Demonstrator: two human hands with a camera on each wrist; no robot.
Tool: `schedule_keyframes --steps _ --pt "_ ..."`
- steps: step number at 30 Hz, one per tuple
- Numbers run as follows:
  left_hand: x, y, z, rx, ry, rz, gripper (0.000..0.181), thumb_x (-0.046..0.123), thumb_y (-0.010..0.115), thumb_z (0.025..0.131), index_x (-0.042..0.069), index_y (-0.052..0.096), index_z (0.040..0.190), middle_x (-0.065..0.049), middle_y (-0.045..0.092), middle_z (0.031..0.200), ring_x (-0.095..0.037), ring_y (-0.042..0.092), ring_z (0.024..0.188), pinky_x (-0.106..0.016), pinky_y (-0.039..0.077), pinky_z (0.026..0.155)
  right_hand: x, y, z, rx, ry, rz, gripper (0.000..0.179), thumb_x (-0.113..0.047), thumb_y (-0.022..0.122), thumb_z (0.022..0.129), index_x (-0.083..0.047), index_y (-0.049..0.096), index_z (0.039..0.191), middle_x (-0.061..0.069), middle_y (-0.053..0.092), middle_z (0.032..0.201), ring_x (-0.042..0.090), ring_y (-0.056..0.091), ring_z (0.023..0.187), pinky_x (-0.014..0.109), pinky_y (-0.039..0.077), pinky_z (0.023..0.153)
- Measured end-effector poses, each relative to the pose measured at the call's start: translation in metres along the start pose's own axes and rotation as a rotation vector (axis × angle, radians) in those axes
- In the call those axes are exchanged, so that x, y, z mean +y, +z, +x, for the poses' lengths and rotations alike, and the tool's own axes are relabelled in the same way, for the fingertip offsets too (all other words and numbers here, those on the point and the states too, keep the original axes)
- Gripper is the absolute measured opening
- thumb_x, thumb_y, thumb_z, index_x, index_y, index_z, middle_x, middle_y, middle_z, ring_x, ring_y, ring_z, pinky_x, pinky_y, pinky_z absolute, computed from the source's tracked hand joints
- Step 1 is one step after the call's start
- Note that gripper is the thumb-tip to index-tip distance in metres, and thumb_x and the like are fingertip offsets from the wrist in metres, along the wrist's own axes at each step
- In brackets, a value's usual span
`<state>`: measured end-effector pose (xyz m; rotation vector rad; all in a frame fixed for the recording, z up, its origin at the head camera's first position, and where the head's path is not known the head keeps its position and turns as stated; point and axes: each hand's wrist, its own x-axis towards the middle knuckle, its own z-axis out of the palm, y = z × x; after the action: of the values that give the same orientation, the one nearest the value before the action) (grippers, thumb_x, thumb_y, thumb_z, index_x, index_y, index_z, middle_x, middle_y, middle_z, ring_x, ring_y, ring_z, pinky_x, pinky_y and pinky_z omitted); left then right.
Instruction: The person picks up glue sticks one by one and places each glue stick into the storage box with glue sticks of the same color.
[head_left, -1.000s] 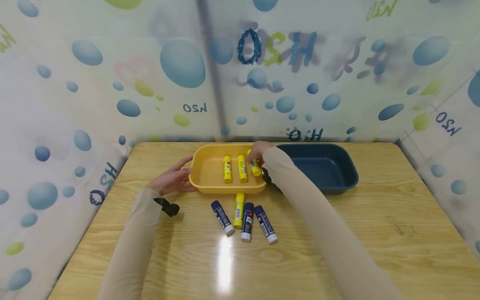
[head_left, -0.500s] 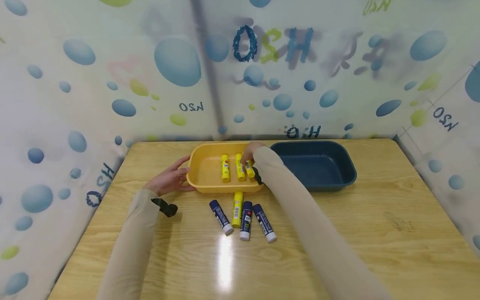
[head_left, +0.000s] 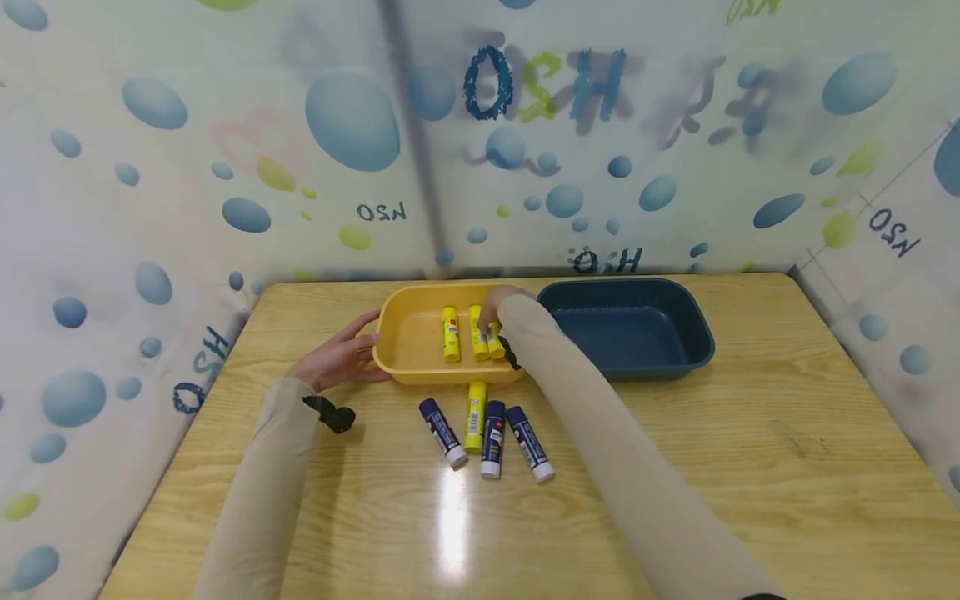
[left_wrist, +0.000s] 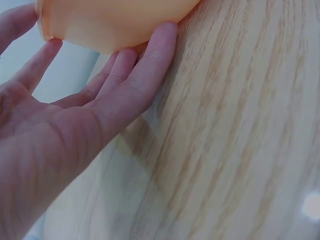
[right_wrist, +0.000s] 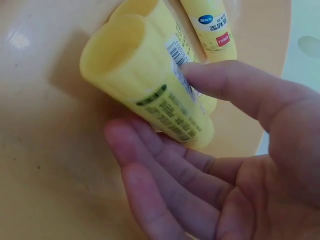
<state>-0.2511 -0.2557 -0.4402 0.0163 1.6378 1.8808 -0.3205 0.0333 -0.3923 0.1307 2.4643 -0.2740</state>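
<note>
touches the left end of the yellow-orange plastic tray [head_left: 427,377] with the spread fingers of the left hand [head_left: 336,360]. with the right hand [right_wrist: 250,185], pinches a yellow cylindrical glue stick [right_wrist: 155,102] between thumb and fingers inside the tray's right part, beside two matching sticks [head_left: 451,334].

Room in orange tray [head_left: 411,337] left of obstructing yellow sticks [head_left: 451,333]

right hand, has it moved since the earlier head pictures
Yes. In the head view, judged against the blue tray, the right hand has shifted left, away from that tray.
</note>
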Motion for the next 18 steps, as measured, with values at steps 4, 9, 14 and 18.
schedule_keyframes --steps 4,9,14,18 --pt "0.001 0.0 0.001 -0.009 -0.003 -0.002 0.061 0.018 0.041 0.105 0.031 0.009 0.156 -0.014 0.016 0.156 -0.033 0.039 0.128 -0.06 0.04 0.096 0.003 0.0 0.0 0.013 -0.029 0.03 0.03 -0.034 0.071 0.085 -0.013 0.067 0.106 0.003 0.06 0.1 0.018 0.054 0.085 0.03 0.048 0.072" --pt "0.001 0.002 0.003 -0.019 -0.002 -0.014 0.061 0.018 0.041 0.105 0.032 0.009 0.156 -0.014 0.016 0.156 -0.036 0.033 0.133 -0.06 0.039 0.097 0.011 -0.001 -0.002 0.025 -0.09 0.017 0.027 -0.034 0.066 0.089 -0.009 0.069 0.1 0.002 0.063 0.08 0.015 0.056 0.068 0.026 0.047 0.061" --pt "0.0 0.001 0.003 -0.023 -0.003 -0.012 0.062 0.019 0.041 0.105 0.031 0.008 0.156 -0.014 0.015 0.156 -0.035 0.036 0.13 -0.06 0.04 0.097 0.018 -0.002 -0.012 0.033 -0.125 0.066 0.035 -0.036 0.067 0.089 -0.006 0.067 0.106 0.003 0.063 0.074 0.012 0.053 0.054 0.023 0.046 0.055" --pt "0.001 0.0 0.002 -0.016 0.0 0.013 0.062 0.018 0.04 0.105 0.029 0.006 0.156 -0.016 0.016 0.155 -0.032 0.042 0.125 -0.059 0.041 0.096 0.023 -0.004 -0.025 0.046 -0.163 0.073 0.038 -0.036 0.066 0.089 -0.006 0.064 0.113 0.007 0.064 0.086 0.013 0.053 0.056 0.02 0.045 0.051"
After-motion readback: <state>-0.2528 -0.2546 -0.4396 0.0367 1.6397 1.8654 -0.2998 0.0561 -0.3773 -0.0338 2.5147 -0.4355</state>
